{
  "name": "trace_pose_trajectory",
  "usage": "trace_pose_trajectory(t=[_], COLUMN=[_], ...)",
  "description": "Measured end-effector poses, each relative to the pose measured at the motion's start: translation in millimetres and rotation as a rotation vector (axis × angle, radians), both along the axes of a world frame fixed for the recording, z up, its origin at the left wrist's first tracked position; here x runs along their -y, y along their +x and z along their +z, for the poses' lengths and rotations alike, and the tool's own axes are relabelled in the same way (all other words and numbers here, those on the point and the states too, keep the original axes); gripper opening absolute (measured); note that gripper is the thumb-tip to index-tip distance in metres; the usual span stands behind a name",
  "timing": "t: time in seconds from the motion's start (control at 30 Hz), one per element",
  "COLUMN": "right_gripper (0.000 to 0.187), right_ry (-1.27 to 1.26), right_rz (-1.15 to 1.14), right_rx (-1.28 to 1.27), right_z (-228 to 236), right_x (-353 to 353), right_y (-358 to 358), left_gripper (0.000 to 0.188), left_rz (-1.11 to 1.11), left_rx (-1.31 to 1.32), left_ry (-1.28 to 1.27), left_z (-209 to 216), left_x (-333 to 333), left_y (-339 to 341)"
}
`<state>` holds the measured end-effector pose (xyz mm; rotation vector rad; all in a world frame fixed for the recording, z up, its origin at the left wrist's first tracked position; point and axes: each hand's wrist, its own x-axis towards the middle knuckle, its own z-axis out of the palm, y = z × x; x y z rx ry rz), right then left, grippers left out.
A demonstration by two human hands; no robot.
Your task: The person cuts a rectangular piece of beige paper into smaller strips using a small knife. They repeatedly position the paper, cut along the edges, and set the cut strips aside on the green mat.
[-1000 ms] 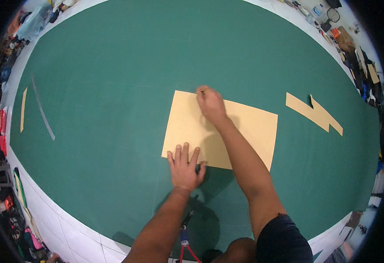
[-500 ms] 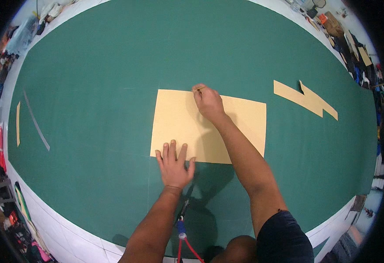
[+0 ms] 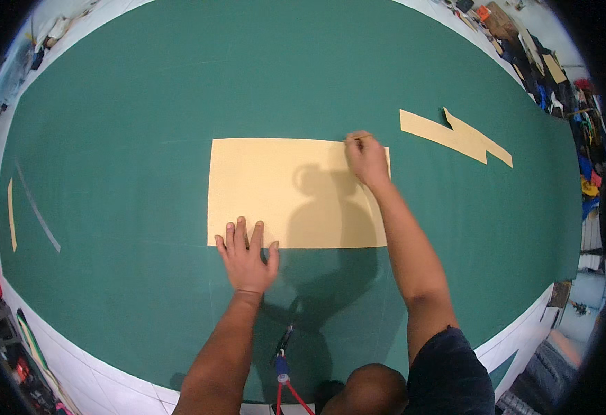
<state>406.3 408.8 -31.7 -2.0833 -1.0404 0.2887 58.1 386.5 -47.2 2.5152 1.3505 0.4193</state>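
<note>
A pale yellow rectangular sheet (image 3: 261, 187) of paper or thin card lies flat on the green tabletop. My left hand (image 3: 247, 259) rests with fingers spread on the sheet's lower left edge. Up at the sheet's far edge, near its right corner, my right hand (image 3: 366, 159) is closed on a thin pencil-like stick, mostly hidden by the fingers. My right forearm crosses the sheet's lower right corner.
A zigzag yellow offcut (image 3: 448, 135) lies to the right, with a yellow strip (image 3: 12, 214) and a pale curved strip (image 3: 38, 207) far left. Pliers-like cutters (image 3: 283, 356) with red handles show near my body. Clutter (image 3: 548, 66) lines the tiled floor beyond.
My right hand has slid rightward along the sheet's far edge to near the corner. The whole view has shifted slightly; my left hand stays on the sheet's lower left edge.
</note>
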Motion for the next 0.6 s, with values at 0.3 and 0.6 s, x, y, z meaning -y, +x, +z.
trace_pose_trajectory(t=[0.3, 0.6], right_gripper=[0.027, 0.024], right_ry=[-0.122, -0.074], right_rz=[-0.251, -0.278], right_rx=[0.009, -0.044], right_z=[4.6, -11.8], right_x=[42.3, 55.8], right_y=[51.4, 70.8], left_gripper=[0.056, 0.056], left_rz=[-0.002, -0.008], left_rx=[-0.023, -0.046], left_ry=[0.027, 0.024], left_z=[-1.9, 0.8], left_x=[-0.8, -0.7], left_y=[-3.4, -2.5])
